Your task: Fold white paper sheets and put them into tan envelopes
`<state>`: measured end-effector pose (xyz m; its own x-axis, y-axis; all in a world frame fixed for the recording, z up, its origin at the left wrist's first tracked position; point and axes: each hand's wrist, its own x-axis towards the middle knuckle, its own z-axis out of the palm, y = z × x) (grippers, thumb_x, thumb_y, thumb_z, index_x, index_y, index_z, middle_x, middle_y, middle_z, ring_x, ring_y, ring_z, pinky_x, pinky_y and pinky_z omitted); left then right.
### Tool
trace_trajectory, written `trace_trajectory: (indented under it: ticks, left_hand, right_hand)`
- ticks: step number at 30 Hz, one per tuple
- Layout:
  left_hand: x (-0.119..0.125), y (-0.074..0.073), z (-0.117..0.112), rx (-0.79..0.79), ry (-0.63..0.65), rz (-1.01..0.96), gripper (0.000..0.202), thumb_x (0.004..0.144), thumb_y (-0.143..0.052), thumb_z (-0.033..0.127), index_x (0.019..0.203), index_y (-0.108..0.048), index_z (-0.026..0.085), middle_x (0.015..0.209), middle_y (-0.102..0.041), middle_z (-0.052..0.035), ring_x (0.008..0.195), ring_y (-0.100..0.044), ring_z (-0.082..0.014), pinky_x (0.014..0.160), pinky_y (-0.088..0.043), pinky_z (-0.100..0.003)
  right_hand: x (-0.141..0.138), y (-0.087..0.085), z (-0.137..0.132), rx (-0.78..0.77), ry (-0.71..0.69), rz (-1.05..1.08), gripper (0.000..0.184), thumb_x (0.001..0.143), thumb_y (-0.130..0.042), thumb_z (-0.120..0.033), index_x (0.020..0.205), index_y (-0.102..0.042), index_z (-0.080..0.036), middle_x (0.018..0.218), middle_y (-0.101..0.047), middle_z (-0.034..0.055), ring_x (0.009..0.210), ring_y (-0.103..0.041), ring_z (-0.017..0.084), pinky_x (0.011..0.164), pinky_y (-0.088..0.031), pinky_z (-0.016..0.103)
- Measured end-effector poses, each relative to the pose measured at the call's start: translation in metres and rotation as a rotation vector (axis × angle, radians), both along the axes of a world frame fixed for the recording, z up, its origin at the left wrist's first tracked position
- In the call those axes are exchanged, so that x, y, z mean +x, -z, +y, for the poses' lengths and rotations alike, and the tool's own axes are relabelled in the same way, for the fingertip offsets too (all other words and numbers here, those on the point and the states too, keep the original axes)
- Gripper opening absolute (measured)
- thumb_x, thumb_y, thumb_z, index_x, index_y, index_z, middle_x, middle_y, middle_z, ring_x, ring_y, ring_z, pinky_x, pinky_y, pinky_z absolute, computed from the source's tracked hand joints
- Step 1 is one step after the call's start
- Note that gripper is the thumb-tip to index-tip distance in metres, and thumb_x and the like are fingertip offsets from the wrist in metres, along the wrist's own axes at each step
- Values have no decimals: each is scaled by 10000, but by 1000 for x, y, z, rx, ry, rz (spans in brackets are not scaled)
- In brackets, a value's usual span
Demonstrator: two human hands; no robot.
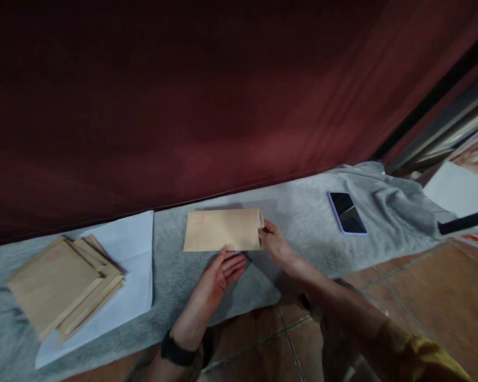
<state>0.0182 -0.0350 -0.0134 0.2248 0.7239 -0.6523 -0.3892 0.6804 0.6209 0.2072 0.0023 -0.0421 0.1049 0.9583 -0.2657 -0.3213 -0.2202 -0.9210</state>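
A brown envelope (223, 229) lies on the grey-draped counter (302, 207), between its front and back edges; the red print in its far left corner is too small to read. The right hand (275, 241) pinches its right end, fingertips partly hidden by the flap. The left hand (225, 270) is palm up, with 1 or 2 fingertips over the envelope's near edge and the other fingers loosely extended; whether it grips, I cannot tell.

Towards the counter's left end, a stack of brown envelopes (59, 286) covers much of a white sheet (137, 249); overlapping and blur make a count impossible. The counter's left end is cut off. Near its right end lies 1 phone (347, 213), its screen dark. A dark red wall (207, 106) closes off the back edge. Beyond the rumpled right corner, a pale panel (462, 188) is cut off by the frame.
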Motion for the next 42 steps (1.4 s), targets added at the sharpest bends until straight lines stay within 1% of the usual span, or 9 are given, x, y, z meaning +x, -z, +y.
trace_trajectory:
  ticks: [3,8,14,23,26,30,33,36,42]
  left_hand:
    - [15,6,0,45,-117,-115,216,837,-771,259,1007,-657,190,1086,-772,-96,1025,-744,-218,938,-592,-361]
    - [20,15,12,103,-235,-155,268,769,-788,152,1008,-670,182,1046,-781,-64,990,-748,-211,918,-591,-342]
    - [6,8,32,214,-135,-3,312,680,-835,161,962,-702,163,941,-779,-63,804,-744,-197,718,-578,-288]
    - [-22,0,50,329,183,204,452,606,-859,273,1026,-715,191,980,-771,-58,853,-700,-212,654,-482,-251]
    - [-23,4,53,373,153,331,436,643,-821,304,1037,-677,184,891,-750,-48,787,-684,-205,632,-459,-258]
    - [-18,15,55,522,102,638,631,719,-747,257,1318,-558,192,824,-691,-6,722,-663,-202,680,-498,-309]
    - [-14,18,47,716,159,943,697,763,-705,202,1427,-495,201,1049,-679,-61,938,-679,-247,897,-528,-404]
    - [-7,16,31,962,256,1144,584,858,-655,239,1424,-513,210,1426,-534,-140,1316,-526,-313,1124,-413,-488]
    - [-3,18,6,1239,667,1125,539,923,-635,264,1443,-495,289,1583,-432,-89,1489,-352,-283,1248,-214,-537]
  right_hand:
    - [-7,1,-6,30,-2,-12,316,686,-757,-436,900,-693,-213,759,-728,7,762,-671,198,680,-524,291]
    - [-10,-5,-15,19,-64,-7,309,680,-753,-412,923,-703,-227,935,-772,36,909,-699,229,811,-550,326]
    - [19,-22,-18,-86,-358,72,378,652,-782,-353,998,-708,-219,1007,-766,49,943,-723,241,781,-582,339]
    - [42,-23,-18,-241,-464,15,372,671,-852,-377,967,-741,-180,869,-769,42,642,-698,145,633,-599,270]
    - [35,-21,-24,-262,-507,-43,376,691,-854,-403,965,-735,-175,785,-765,34,608,-687,133,598,-584,244]
    - [28,-16,-30,-286,-539,-98,330,742,-822,-429,917,-701,-178,729,-762,33,563,-678,123,547,-560,221]
    - [26,-10,-31,-314,-568,-127,285,785,-786,-429,888,-682,-184,676,-746,22,525,-666,118,508,-538,208]
    - [24,-7,-31,-326,-580,-154,259,807,-770,-425,870,-673,-193,649,-737,13,511,-658,114,495,-531,201]
    - [22,-8,-28,-331,-613,-222,291,819,-760,-471,841,-680,-191,638,-738,19,494,-650,117,479,-519,202]
